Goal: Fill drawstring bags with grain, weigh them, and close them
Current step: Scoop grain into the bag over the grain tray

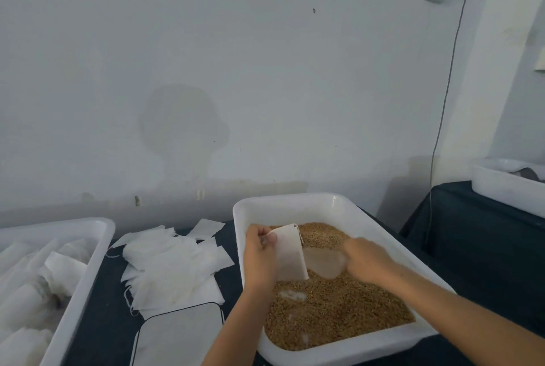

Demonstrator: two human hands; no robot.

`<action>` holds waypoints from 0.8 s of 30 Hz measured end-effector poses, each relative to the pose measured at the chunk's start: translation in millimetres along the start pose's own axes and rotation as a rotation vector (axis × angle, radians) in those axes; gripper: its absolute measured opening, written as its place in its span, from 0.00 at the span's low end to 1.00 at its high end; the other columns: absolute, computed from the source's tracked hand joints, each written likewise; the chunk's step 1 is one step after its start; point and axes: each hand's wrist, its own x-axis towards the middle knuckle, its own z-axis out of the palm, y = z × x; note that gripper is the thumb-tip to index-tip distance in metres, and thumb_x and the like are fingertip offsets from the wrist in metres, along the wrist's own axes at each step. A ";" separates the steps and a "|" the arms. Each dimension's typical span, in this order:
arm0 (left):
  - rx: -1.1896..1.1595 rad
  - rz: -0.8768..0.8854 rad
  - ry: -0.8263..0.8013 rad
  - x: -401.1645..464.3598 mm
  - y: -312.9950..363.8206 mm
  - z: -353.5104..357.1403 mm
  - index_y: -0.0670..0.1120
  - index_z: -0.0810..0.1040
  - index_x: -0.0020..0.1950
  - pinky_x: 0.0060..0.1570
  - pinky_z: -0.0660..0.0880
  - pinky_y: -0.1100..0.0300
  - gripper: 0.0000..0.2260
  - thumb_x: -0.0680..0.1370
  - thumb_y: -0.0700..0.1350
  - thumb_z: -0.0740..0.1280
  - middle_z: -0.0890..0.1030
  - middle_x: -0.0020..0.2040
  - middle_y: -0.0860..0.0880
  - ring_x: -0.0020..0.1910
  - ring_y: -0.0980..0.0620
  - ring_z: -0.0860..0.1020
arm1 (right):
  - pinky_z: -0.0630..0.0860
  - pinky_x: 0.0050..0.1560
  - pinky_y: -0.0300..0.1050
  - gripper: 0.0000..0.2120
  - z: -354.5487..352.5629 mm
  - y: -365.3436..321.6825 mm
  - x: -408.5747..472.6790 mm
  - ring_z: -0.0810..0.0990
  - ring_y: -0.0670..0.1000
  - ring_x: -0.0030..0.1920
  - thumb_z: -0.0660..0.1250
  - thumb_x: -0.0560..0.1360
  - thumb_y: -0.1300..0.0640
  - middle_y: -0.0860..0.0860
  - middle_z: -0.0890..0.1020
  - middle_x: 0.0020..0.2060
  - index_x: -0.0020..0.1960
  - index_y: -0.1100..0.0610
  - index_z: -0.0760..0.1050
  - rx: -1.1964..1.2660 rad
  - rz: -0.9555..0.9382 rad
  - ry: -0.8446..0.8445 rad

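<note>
Her left hand (259,253) pinches the small white cloth drawstring bag (290,256) upright over the white plastic tub's golden grain (339,306), while just right, her blurred right hand (365,259) scoops, grip unreadable.

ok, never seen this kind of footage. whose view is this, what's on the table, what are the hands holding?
One picture, from a camera worn on a person's head, looking down at their own bare hands. No robot. The left hand pinches an empty white drawstring bag over a white tub of brown grain. The right hand holds what looks like a translucent scoop, blurred. Left of the tub lies a pile of empty bags; nearer, a flat white slab, perhaps the scale. Another tub at far left holds white bags.
</note>
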 end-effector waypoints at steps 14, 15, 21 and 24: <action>-0.103 0.108 0.006 -15.6 19.9 -6.7 0.48 0.69 0.41 0.36 0.66 0.62 0.09 0.80 0.37 0.60 0.72 0.40 0.51 0.39 0.53 0.69 | 0.76 0.56 0.42 0.15 -3.0 -46.8 -9.5 0.76 0.43 0.58 0.60 0.79 0.48 0.43 0.77 0.60 0.64 0.48 0.71 0.733 -0.303 0.061; -0.123 0.128 0.012 -17.5 22.8 -9.1 0.47 0.69 0.41 0.37 0.65 0.63 0.09 0.80 0.37 0.59 0.72 0.40 0.50 0.39 0.54 0.69 | 0.78 0.53 0.43 0.13 -4.2 -53.9 -10.2 0.79 0.45 0.54 0.62 0.78 0.49 0.44 0.80 0.55 0.61 0.50 0.75 0.804 -0.291 0.092; -0.133 0.253 0.006 -22.1 45.0 -49.5 0.47 0.68 0.42 0.35 0.67 0.70 0.09 0.80 0.35 0.58 0.72 0.40 0.53 0.37 0.58 0.69 | 0.71 0.37 0.35 0.13 -21.8 -94.5 -22.8 0.78 0.52 0.35 0.65 0.77 0.55 0.51 0.80 0.31 0.35 0.55 0.77 0.957 -0.355 0.341; 0.050 0.354 0.005 -19.7 55.7 -85.9 0.49 0.68 0.43 0.37 0.68 0.69 0.09 0.80 0.37 0.59 0.73 0.39 0.54 0.37 0.59 0.71 | 0.68 0.34 0.35 0.14 -29.1 -120.2 -32.9 0.74 0.44 0.30 0.64 0.77 0.54 0.48 0.78 0.28 0.33 0.53 0.77 0.874 -0.427 0.430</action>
